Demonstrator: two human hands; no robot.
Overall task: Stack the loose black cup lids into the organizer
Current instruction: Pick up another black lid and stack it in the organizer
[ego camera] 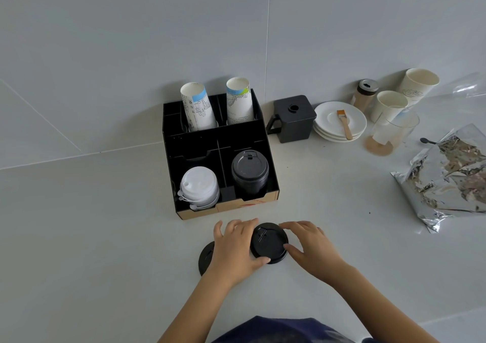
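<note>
A black organizer [273, 182] stands on the counter against the wall. Its front right compartment holds a stack of black lids [249, 170]; the front left one holds white lids [200, 187]. In front of it a loose black lid [271, 242] lies between my hands. My left hand [236, 248] touches its left rim with thumb and fingers. My right hand [309, 245] touches its right rim. A second loose black lid [205, 257] lies to the left, partly hidden under my left hand.
Two paper cup stacks [198, 110] lean in the organizer's back compartments. To the right stand a black square container [293, 119], stacked white saucers [339, 121] with a brush, paper cups [389, 104], a glass [391, 132] and a crumpled foil bag [452, 174].
</note>
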